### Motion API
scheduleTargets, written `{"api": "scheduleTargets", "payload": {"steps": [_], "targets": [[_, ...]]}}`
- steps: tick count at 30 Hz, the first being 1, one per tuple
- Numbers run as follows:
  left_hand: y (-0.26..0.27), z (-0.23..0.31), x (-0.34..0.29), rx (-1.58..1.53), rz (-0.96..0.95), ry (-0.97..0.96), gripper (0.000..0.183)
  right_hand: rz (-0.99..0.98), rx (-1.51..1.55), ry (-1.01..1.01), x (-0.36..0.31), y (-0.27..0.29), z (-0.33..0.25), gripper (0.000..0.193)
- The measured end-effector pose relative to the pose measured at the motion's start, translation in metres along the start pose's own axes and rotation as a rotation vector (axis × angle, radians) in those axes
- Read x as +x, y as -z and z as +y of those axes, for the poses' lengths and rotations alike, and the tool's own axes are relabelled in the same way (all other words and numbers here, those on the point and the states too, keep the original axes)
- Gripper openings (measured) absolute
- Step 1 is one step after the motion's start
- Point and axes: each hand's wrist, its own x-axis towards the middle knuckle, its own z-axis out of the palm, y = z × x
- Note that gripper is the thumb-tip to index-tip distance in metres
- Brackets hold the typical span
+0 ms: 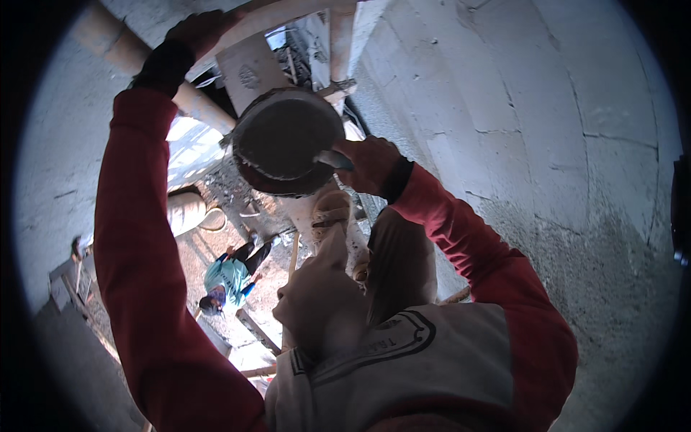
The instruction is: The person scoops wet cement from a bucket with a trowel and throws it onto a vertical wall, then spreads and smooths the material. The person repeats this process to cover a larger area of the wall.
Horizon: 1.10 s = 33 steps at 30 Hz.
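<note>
At the far left, a pale wall (54,173) fades into the dark rim of the lens, and a round pole (111,39) slants in, cut off by the upper edge. The left hand (200,34), in a dark cuff, reaches up to a curved beam (270,19) that also runs out of the top; its fingers sit in such shadow that I cannot tell whether they are wrapped round it or merely laid on it. Far below, between the red left sleeve (137,237) and the person's own leg, a co-worker in a teal shirt (229,277) shows small, the details lost. Near the upper middle is a round, dark pan (281,137), its contents too dim to make out. Over the pan's right side a short grey tool (334,159) juts from the right hand (372,165), whose fingers are closed around it; the grip hides the rest, so its full shape stays unclear. Beneath the pan, a shoe (331,207) is only partly seen. Farther right stands a pale block wall (533,115), and at the rim a dark object (680,209) is cut off beyond recognition.
</note>
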Motion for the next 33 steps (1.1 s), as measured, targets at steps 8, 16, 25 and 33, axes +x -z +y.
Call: {"api": "scheduleTargets", "payload": {"steps": [8, 16, 25, 33], "targets": [[0.013, 0.006, 0.003, -0.103, -0.095, 0.156, 0.08, -0.202, 1.064, -0.426, -0.046, 0.05, 0.153, 0.023], [-0.016, -0.029, 0.003, 0.039, 0.03, -0.107, 0.071, 0.717, 0.148, -0.397, -0.116, 0.294, 0.059, 0.024], [0.002, -0.014, 0.003, 0.154, -0.004, -0.027, 0.063, -0.021, -0.541, -0.17, -0.024, 0.093, 0.008, 0.024], [0.03, 0.019, -0.018, -0.066, 0.006, 0.158, 0.061, 0.011, -0.365, -0.033, 0.055, -0.061, -0.008, 0.021]]}}
